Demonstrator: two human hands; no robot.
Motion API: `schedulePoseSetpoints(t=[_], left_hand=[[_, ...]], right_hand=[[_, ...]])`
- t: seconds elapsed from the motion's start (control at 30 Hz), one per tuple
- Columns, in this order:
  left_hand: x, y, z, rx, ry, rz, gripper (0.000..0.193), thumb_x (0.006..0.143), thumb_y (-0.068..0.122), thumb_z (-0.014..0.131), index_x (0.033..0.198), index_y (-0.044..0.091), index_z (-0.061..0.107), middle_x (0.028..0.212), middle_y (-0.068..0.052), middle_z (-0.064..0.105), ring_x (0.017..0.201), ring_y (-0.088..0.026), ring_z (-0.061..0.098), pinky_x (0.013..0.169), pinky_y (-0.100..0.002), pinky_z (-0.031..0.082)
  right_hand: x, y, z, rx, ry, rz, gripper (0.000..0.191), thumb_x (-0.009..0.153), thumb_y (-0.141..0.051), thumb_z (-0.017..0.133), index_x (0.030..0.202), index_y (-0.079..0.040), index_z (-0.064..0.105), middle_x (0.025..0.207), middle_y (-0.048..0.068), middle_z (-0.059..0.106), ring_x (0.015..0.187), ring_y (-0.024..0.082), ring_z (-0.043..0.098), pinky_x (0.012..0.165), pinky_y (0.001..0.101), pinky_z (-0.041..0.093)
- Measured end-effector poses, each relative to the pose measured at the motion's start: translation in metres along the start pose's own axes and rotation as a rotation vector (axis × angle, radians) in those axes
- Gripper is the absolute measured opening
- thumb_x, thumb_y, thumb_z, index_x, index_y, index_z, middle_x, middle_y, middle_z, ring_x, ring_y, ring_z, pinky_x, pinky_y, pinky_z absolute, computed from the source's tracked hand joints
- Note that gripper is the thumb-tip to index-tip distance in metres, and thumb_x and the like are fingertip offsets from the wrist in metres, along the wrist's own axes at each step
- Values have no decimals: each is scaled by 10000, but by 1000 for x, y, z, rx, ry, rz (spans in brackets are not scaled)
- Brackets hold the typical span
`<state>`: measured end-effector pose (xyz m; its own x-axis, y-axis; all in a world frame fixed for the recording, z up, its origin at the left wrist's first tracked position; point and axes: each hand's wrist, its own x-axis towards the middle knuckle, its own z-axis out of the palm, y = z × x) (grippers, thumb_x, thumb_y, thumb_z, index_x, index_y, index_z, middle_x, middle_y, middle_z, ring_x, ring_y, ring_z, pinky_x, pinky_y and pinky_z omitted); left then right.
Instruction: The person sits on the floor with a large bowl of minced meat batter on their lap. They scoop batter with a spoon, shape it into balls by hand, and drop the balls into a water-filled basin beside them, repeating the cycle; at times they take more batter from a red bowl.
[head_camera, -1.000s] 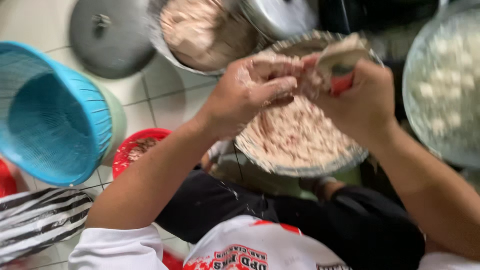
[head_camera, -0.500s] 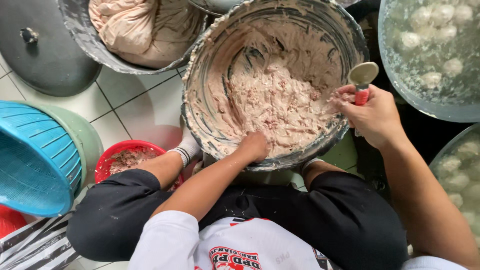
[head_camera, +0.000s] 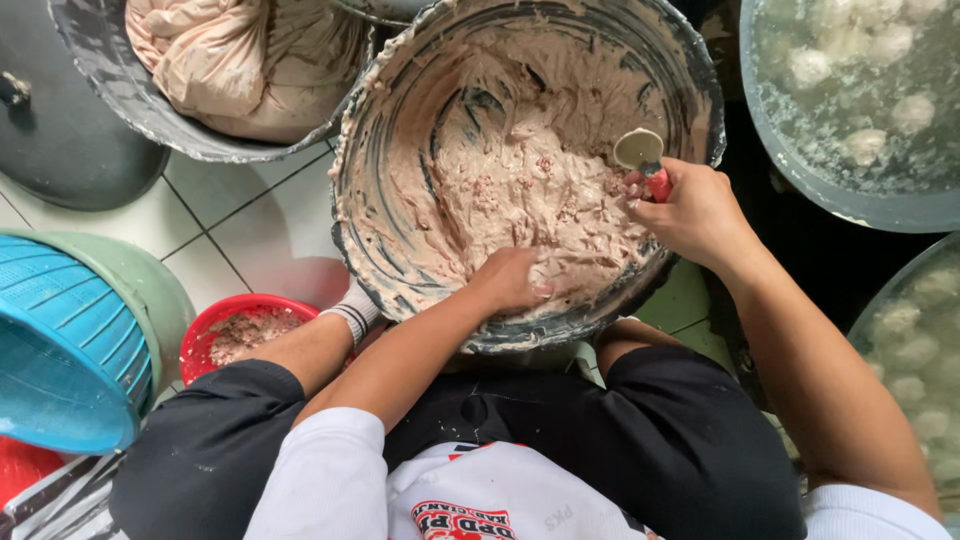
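The big basin (head_camera: 700, 90), smeared up its walls, sits on the tiled floor between the person's knees and holds a mound of pinkish paste (head_camera: 520, 190) heaped toward the near side. The paste looks soft, wet and sticky, dense enough to keep ridges; it likely clings to skin and is best taken by scooping a handful from the near edge. The left hand (head_camera: 510, 280) reaches in palm down, fingers curled into the paste, closed around a clump. The right hand (head_camera: 695, 210) hovers over the right rim, fist wrapped on the red handle of a spoon (head_camera: 640, 150), bowl pointing up and away.
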<state>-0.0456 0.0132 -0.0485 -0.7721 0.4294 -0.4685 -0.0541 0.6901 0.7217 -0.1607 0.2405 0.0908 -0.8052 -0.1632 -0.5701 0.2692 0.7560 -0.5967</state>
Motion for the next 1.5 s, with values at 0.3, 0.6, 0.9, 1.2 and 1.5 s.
schedulePoseSetpoints(t=[0.3, 0.6, 0.9, 1.2, 1.5], left_hand=[[-25, -7, 23, -102, 175, -248, 554, 806, 517, 733, 962, -14, 736, 910, -288, 727, 901, -440, 711, 835, -499, 561], [-10, 1, 29, -3, 303, -246, 461, 1052, 398, 470, 923, 28, 712, 906, -307, 693, 869, -497, 676, 791, -581, 527], [-21, 1, 21, 72, 135, -77, 441, 1055, 432, 542, 1122, 5, 628, 852, -219, 691, 832, -410, 694, 787, -521, 557], [1, -5, 25, -386, 28, -160, 479, 821, 463, 707, 1058, 49, 746, 840, -194, 706, 796, -376, 722, 742, -464, 578], [-11, -1, 3, -284, 101, -293, 526, 755, 495, 773, 1052, 61, 774, 949, -199, 779, 878, -346, 757, 825, -432, 580]], right_hand=[[-8, 9, -5, 174, -24, 43, 260, 853, -179, 794, 1063, -42, 723, 851, 15, 735, 764, 57, 635, 708, 267, 539], [-17, 18, -7, 147, -5, 55, 259, 883, -215, 782, 1052, -31, 713, 784, 10, 699, 664, 56, 559, 594, 261, 482], [-21, 18, -7, 420, -30, 140, 279, 1026, -297, 623, 1057, -42, 733, 817, -2, 731, 535, 77, 511, 490, 253, 419], [-27, 20, -11, 466, -73, 49, 289, 948, -190, 639, 1200, -57, 683, 910, 33, 784, 600, 62, 596, 487, 234, 448], [-10, 14, 30, 148, -261, 24, 271, 899, -242, 723, 1099, -60, 705, 832, 43, 752, 639, 131, 678, 571, 304, 551]])
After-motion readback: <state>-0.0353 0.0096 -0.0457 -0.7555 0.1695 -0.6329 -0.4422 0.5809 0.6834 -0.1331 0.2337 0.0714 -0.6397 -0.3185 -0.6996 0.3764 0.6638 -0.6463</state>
